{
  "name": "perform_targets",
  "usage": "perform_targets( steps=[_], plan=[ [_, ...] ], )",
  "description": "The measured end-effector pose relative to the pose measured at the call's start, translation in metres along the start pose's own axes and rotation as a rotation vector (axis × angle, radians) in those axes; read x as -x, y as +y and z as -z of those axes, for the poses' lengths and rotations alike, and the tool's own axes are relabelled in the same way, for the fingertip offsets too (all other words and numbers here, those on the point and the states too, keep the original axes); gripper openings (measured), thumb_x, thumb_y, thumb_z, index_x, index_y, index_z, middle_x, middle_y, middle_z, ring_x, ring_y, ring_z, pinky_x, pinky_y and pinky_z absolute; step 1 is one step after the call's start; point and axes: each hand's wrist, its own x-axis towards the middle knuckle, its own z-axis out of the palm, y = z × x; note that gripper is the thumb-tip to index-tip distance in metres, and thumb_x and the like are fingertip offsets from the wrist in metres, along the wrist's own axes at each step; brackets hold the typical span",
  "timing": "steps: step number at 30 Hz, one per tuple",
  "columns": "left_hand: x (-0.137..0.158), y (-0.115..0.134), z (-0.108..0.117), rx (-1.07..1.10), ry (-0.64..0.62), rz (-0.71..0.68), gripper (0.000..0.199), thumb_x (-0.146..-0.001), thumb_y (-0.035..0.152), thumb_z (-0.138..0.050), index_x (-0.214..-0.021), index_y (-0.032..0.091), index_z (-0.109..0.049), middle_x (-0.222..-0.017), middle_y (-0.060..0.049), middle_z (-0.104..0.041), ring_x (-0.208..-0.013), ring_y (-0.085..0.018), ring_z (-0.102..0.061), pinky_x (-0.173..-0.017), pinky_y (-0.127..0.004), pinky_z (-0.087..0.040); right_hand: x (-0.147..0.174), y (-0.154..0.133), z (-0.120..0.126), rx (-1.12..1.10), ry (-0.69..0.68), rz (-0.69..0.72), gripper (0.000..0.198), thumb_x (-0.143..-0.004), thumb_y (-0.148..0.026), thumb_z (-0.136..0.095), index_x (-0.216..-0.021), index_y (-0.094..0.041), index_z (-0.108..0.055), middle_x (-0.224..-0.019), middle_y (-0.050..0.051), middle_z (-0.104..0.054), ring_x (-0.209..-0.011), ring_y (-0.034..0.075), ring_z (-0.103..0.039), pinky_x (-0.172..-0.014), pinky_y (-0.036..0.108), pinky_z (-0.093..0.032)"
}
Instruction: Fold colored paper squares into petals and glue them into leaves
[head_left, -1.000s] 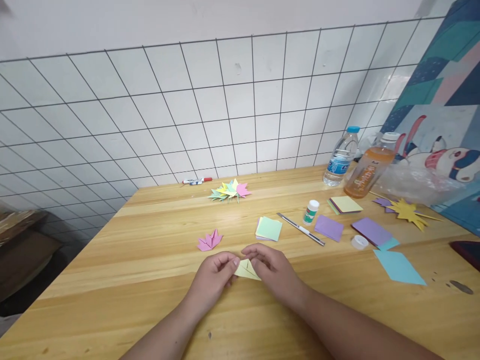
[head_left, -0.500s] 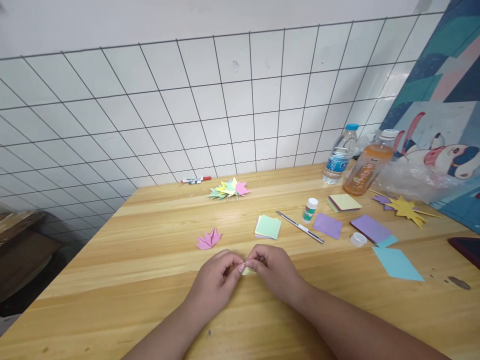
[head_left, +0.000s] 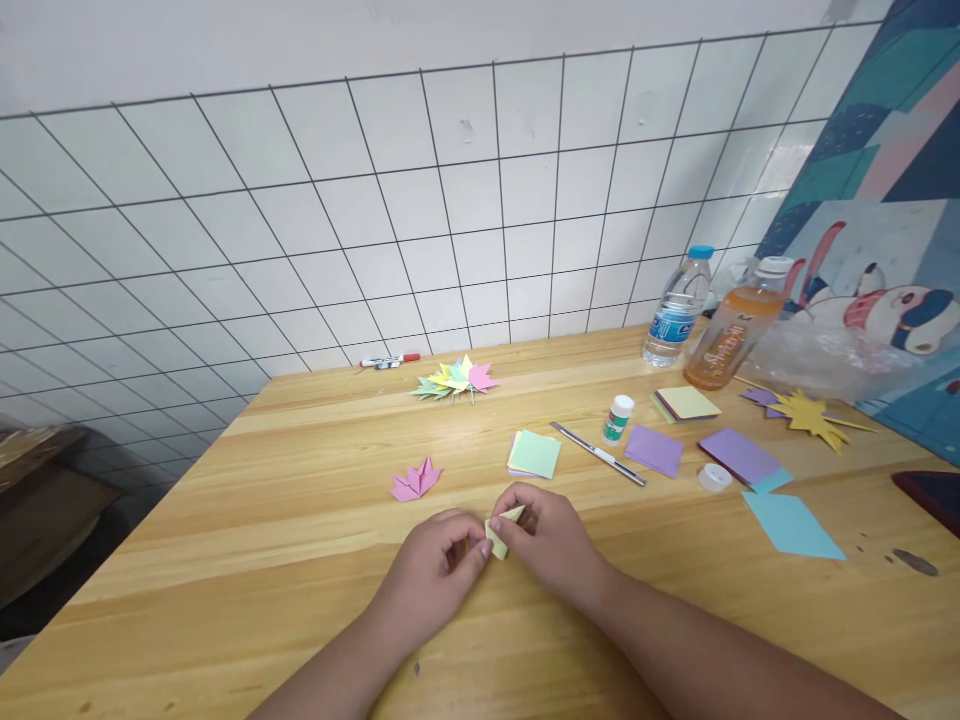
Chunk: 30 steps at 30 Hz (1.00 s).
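Note:
A small piece of folded pale yellow paper is between my hands, just above the wooden table. My right hand pinches it between thumb and fingers, and a pointed flap shows over the thumb. On its left edge, the thumb and forefinger of my left hand close in; the other fingers are curled. A pink folded paper piece with several points lies beyond my left hand. Past my right hand sits a stack of square paper sheets, pale green on top.
A utility knife, glue bottle, its white cap, purple paper and blue paper lie to the right. Two drink bottles stand behind. Near the tiled wall are folded paper stars and markers.
The yellow paper has been turned and tilted up, so more of it shows between my fingers. My left hand has shifted slightly down; the right has barely moved.

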Motion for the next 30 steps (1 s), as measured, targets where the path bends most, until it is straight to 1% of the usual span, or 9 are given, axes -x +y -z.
perform_targets(
  steps=[4,6,8,10,12,14,18,24,30],
  plan=[
    [-0.001,-0.004,-0.002,0.17,-0.015,0.054,0.022,-0.081,0.029,-0.053,-0.063,0.017,-0.057,-0.061,0.002,-0.049,-0.058,-0.012,-0.041,-0.054,-0.022,-0.03,0.001,0.002,0.0,-0.015,-0.037,0.05,0.008,-0.076,-0.026,-0.055,-0.075,-0.019,-0.058,-0.063,-0.002,-0.054,-0.057,0.011,-0.05,-0.053,0.021,-0.039],
    [-0.002,-0.007,-0.001,0.317,-0.017,0.111,0.024,-0.079,0.032,-0.055,-0.061,0.016,-0.055,-0.059,0.003,-0.045,-0.057,-0.011,-0.039,-0.054,-0.022,-0.03,0.002,0.001,0.001,-0.04,0.006,0.073,0.011,-0.077,-0.026,-0.056,-0.086,-0.02,-0.057,-0.071,-0.001,-0.055,-0.063,0.012,-0.052,-0.054,0.021,-0.04],
    [-0.003,-0.008,0.002,0.463,0.004,0.17,0.026,-0.076,0.036,-0.058,-0.061,0.016,-0.054,-0.057,0.003,-0.044,-0.056,-0.011,-0.037,-0.054,-0.022,-0.029,0.004,0.0,0.002,-0.087,0.062,0.126,0.023,-0.079,-0.025,-0.055,-0.101,-0.022,-0.052,-0.08,0.0,-0.055,-0.073,0.013,-0.054,-0.056,0.021,-0.042],
    [-0.005,-0.009,0.004,0.577,0.041,0.218,0.027,-0.073,0.039,-0.062,-0.06,0.015,-0.056,-0.056,0.004,-0.044,-0.054,-0.01,-0.036,-0.053,-0.021,-0.028,0.006,-0.002,0.003,-0.114,0.065,0.191,0.027,-0.082,-0.024,-0.051,-0.109,-0.024,-0.046,-0.082,0.0,-0.054,-0.075,0.012,-0.053,-0.057,0.02,-0.043],
    [-0.006,-0.01,0.006,0.652,0.073,0.253,0.027,-0.071,0.039,-0.064,-0.061,0.015,-0.058,-0.054,0.004,-0.046,-0.051,-0.009,-0.033,-0.051,-0.021,-0.025,0.007,-0.002,0.003,-0.087,0.015,0.255,0.021,-0.085,-0.021,-0.047,-0.105,-0.024,-0.047,-0.078,-0.001,-0.054,-0.071,0.012,-0.052,-0.058,0.02,-0.042],
    [-0.007,-0.011,0.008,0.697,0.089,0.285,0.027,-0.07,0.04,-0.066,-0.062,0.015,-0.06,-0.053,0.004,-0.048,-0.048,-0.008,-0.03,-0.048,-0.021,-0.021,0.007,-0.002,0.003,-0.014,-0.031,0.332,0.02,-0.083,-0.014,-0.045,-0.1,-0.023,-0.052,-0.08,-0.001,-0.056,-0.072,0.011,-0.053,-0.061,0.021,-0.042],
    [-0.007,-0.01,0.009,0.741,0.068,0.32,0.026,-0.068,0.039,-0.068,-0.061,0.015,-0.062,-0.053,0.003,-0.052,-0.048,-0.008,-0.03,-0.048,-0.021,-0.021,0.006,0.001,0.002,0.137,-0.056,0.431,0.029,-0.077,-0.004,-0.045,-0.093,-0.024,-0.059,-0.081,-0.001,-0.058,-0.074,0.011,-0.054,-0.064,0.021,-0.041],
    [-0.006,-0.006,0.008,0.779,0.049,0.32,0.024,-0.066,0.037,-0.071,-0.059,0.015,-0.064,-0.054,0.002,-0.057,-0.049,-0.008,-0.037,-0.051,-0.021,-0.026,0.005,0.003,0.001,0.166,-0.053,0.405,0.031,-0.071,-0.003,-0.052,-0.091,-0.024,-0.063,-0.082,0.0,-0.059,-0.074,0.011,-0.055,-0.063,0.021,-0.043],
    [-0.007,-0.002,0.007,0.719,0.029,0.246,0.024,-0.07,0.036,-0.068,-0.059,0.016,-0.066,-0.053,0.003,-0.052,-0.051,-0.009,-0.038,-0.053,-0.021,-0.029,0.004,-0.001,0.001,0.033,-0.026,0.319,0.009,-0.075,-0.016,-0.059,-0.08,-0.021,-0.065,-0.075,0.0,-0.06,-0.07,0.011,-0.057,-0.059,0.02,-0.044]
  ],
)
